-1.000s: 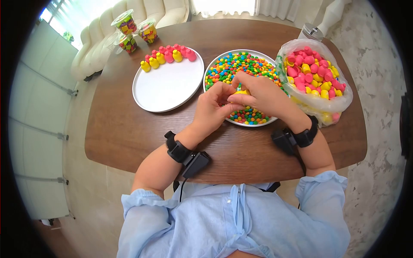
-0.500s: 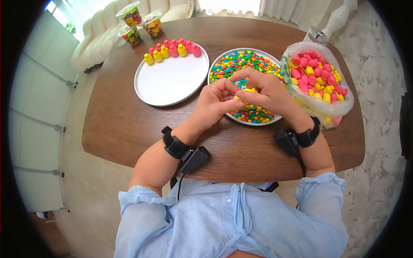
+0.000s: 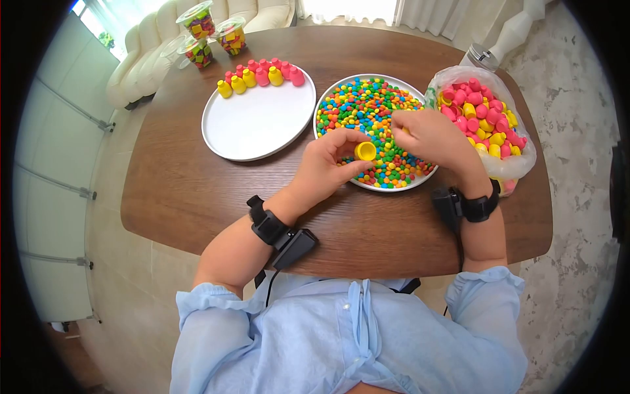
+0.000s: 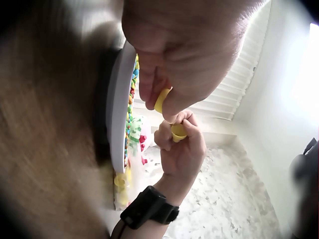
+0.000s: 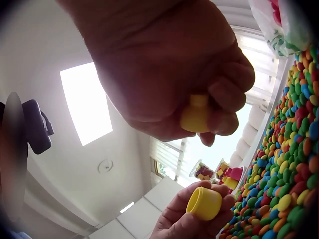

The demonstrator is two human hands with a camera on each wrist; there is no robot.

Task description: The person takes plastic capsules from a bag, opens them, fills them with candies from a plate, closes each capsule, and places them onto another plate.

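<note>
Between its thumb and fingers my left hand (image 3: 328, 161) holds a yellow cup-shaped bottle half (image 3: 365, 152), its hollow opening facing up. My right hand (image 3: 436, 136), a little to the right, has its fingers curled round a yellow bottle top with a narrow neck (image 5: 196, 117), mostly hidden by the hand in the head view. Both hands are above a white plate (image 3: 387, 190) full of small colourful button-shaped candies (image 3: 361, 98). To the left, a second white plate (image 3: 256, 128) carries rows of pink and yellow toy bottles (image 3: 262, 75) along its far side.
A clear plastic bag (image 3: 522, 164) heaped with pink and yellow bottle parts (image 3: 489, 115) stands at the right. Lidded cups of colourful pieces (image 3: 231, 38) are at the far left of the wooden table (image 3: 367, 230). A jar with a metal lid (image 3: 482, 56) stands far right.
The two hands were together on the yellow bottle and are now apart. My right hand has moved right with the top, while the left stays with the cup-shaped half, whose opening now shows.
</note>
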